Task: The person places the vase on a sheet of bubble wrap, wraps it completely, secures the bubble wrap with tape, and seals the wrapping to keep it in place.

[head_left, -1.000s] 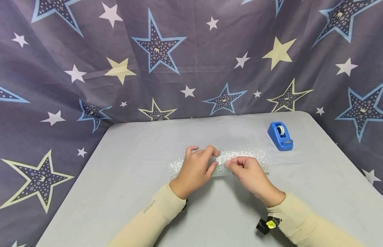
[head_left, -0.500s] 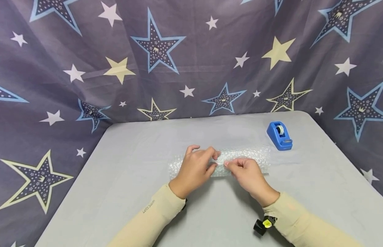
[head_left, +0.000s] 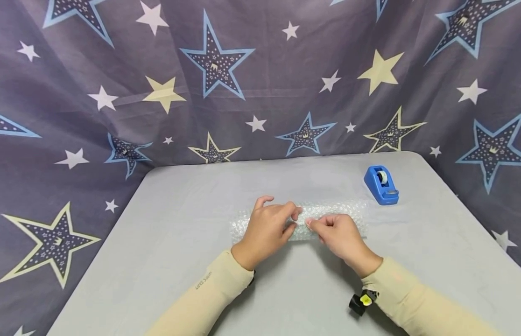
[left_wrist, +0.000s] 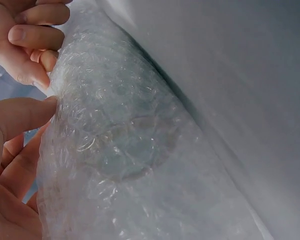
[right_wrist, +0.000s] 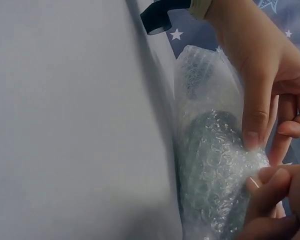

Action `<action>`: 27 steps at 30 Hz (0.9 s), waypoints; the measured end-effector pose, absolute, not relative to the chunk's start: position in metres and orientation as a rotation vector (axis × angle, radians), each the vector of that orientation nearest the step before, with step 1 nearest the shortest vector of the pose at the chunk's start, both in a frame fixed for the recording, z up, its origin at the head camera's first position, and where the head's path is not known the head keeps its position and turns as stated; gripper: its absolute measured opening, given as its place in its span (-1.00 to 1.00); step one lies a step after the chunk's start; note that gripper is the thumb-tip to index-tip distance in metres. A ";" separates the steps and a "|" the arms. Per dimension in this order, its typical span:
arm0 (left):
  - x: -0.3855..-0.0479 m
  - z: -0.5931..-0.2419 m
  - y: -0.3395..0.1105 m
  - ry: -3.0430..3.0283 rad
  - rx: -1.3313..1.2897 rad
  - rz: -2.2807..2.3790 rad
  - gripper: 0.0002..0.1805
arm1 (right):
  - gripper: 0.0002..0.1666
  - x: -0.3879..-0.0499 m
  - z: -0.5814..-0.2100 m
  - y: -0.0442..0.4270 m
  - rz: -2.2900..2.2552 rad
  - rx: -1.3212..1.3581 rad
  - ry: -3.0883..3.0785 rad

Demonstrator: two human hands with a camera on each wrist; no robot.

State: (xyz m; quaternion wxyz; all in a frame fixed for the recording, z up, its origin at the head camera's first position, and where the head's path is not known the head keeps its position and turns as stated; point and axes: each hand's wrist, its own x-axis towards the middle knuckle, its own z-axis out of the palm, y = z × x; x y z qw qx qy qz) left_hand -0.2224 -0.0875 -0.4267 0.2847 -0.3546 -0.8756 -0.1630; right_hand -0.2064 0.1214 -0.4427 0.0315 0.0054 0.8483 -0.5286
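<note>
A roll of bubble wrap [head_left: 336, 212] lies crosswise on the table, around a greenish, round-ended thing [right_wrist: 210, 150] that shows dimly through the layers. My left hand [head_left: 266, 228] holds the wrap left of its middle, thumb on the near side and fingers bent over the top. Just to the right, my right hand [head_left: 338, 233] pinches thumb and forefinger together against the wrap's surface. A small whitish bit at those fingertips looks like a piece of tape, mostly hidden by the fingers. In the left wrist view, a circular end [left_wrist: 135, 147] shows through the wrap.
At the back right of the grey-covered table [head_left: 180, 200] stands a blue tape dispenser [head_left: 381, 185] with a roll of tape in it. A dark curtain with stars [head_left: 264, 93] hangs behind the table and along its sides. A black wrist camera [head_left: 361, 303] hangs under the right sleeve.
Both hands stay at the bubble wrap with almost the same hold. The right wrist and forearm have shifted slightly left, and the head view has moved a little.
</note>
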 end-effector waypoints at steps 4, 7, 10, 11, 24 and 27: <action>-0.221 -0.427 -0.086 -2.342 -0.947 -0.425 -0.69 | -0.46 -0.205 -0.442 0.123 -1.634 0.032 2.612; -0.221 -0.428 -0.085 -2.346 -0.945 -0.423 -0.69 | -0.46 -0.204 -0.442 0.126 -1.666 0.081 2.555; -0.220 -0.428 -0.084 -2.347 -0.949 -0.432 -0.69 | -0.45 -0.202 -0.442 0.129 -1.707 0.179 2.470; -0.220 -0.427 -0.083 -2.346 -0.951 -0.431 -0.69 | -0.44 -0.202 -0.443 0.129 -1.723 0.212 2.440; -0.219 -0.425 -0.083 -2.346 -0.936 -0.410 -0.70 | -0.43 -0.196 -0.442 0.125 -1.817 0.367 2.245; -0.218 -0.425 -0.082 -2.339 -0.932 -0.408 -0.69 | -0.42 -0.197 -0.440 0.126 -1.794 0.392 2.183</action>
